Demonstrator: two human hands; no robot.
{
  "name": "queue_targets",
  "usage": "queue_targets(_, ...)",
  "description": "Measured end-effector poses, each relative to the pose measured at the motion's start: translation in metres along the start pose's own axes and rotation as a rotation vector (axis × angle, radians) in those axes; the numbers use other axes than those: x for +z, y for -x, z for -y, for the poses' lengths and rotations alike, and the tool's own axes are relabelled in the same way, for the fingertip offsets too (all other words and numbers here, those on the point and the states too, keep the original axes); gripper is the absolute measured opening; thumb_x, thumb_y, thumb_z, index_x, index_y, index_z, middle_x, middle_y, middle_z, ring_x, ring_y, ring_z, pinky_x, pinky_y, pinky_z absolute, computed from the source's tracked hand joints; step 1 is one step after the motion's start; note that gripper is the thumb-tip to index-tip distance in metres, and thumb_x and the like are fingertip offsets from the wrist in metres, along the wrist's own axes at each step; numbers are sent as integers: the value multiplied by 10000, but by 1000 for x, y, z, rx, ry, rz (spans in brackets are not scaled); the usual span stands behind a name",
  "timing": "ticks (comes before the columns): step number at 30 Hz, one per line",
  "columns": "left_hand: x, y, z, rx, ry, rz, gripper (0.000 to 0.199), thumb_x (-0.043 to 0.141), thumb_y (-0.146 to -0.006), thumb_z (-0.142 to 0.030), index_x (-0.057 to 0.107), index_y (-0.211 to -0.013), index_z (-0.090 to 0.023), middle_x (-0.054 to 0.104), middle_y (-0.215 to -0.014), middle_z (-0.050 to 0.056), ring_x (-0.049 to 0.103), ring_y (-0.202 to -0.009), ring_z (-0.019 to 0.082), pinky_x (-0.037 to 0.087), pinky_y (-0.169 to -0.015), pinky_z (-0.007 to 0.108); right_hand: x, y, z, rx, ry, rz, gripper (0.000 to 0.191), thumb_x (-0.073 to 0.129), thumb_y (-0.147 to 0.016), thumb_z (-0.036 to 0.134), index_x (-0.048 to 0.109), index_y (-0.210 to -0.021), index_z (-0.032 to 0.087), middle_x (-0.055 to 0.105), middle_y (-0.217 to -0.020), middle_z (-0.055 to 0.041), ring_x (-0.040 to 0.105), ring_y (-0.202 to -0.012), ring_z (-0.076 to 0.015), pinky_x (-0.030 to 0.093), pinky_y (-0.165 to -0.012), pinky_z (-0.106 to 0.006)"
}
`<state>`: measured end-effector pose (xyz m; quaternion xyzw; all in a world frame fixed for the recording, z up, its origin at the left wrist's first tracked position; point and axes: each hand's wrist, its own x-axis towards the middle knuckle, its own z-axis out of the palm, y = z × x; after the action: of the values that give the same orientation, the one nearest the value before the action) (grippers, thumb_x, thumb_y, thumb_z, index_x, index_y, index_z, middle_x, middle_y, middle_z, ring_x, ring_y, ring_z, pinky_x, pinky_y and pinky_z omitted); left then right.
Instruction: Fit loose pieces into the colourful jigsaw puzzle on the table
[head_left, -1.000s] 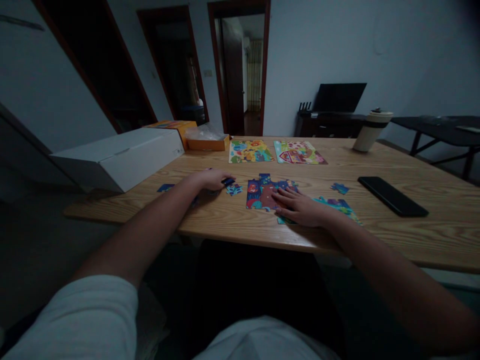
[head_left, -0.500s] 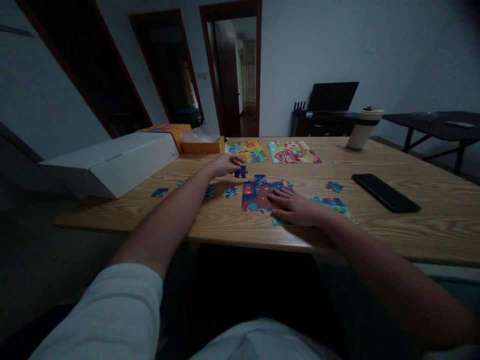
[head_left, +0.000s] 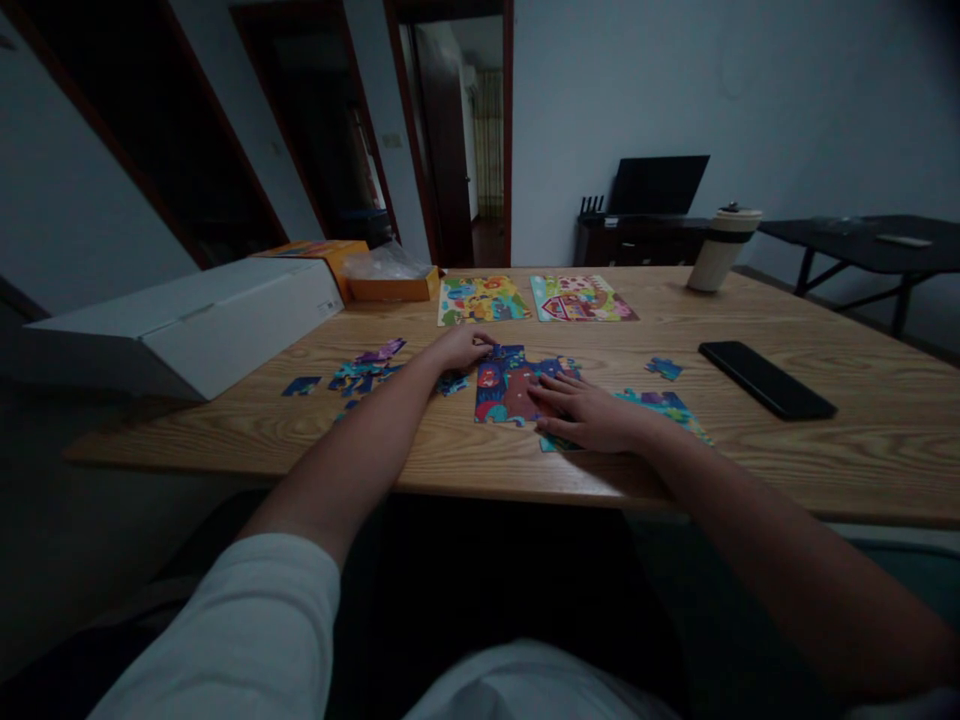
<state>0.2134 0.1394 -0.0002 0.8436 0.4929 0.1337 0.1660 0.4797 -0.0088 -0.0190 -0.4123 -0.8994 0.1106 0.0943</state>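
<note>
Wood-grained bench point(head_left: 750, 460) is seen from the head camera, with a part-built puzzle point(head_left: 504, 385) near its front edge. The left hand point(head_left: 461, 348) is pinched at the puzzle's upper left corner; the piece held cannot be made out. The right hand point(head_left: 589, 413) is laid flat, fingers spread, on the puzzle's right side. Loose pieces point(head_left: 364, 368) lie left of the puzzle, a phone point(head_left: 765, 378) well to its right.

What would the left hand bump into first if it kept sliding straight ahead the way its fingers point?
Probably the assembled puzzle section: the left hand points right and a little away, its fingers already at that section's far left corner. Past that lies bare table. Depth is hard to judge in this dim view.
</note>
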Motion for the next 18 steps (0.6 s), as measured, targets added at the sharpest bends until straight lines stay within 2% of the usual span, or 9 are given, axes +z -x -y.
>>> queue_targets(3, 0, 1, -1, 131, -105, 38, 307, 597, -894, -239, 767, -1140, -172, 743, -1174, 91, 676, -1044, 208, 487, -947, 275, 1, 0, -1, 1, 2, 1, 746, 379, -975, 668, 360, -1577, 227, 273, -1632, -112, 192, -1513, -363, 206, -1217, -548)
queue_targets(6, -1, 3, -4, 184, -196, 20, 297, 588, -908, -264, 776, -1125, -186, 729, -1205, 92, 653, -1102, 215, 467, -984, 281, 0, 1, 0, 1, -1, 2, 762, 379, -969, 682, 351, -1581, 230, 263, -1634, -112, 193, -1513, -367, 213, -1215, -554)
queue_targets(18, 0, 6, -12, 84, -231, 36, 311, 608, -911, -360, 788, -1105, -197, 761, -1099, 89, 678, -977, 229, 480, -879, 283, 0, 0, -2, -10, -15, -4, 741, 391, -971, 670, 355, -1578, 246, 282, -1634, -97, 195, -1517, -351, 213, -1214, -554)
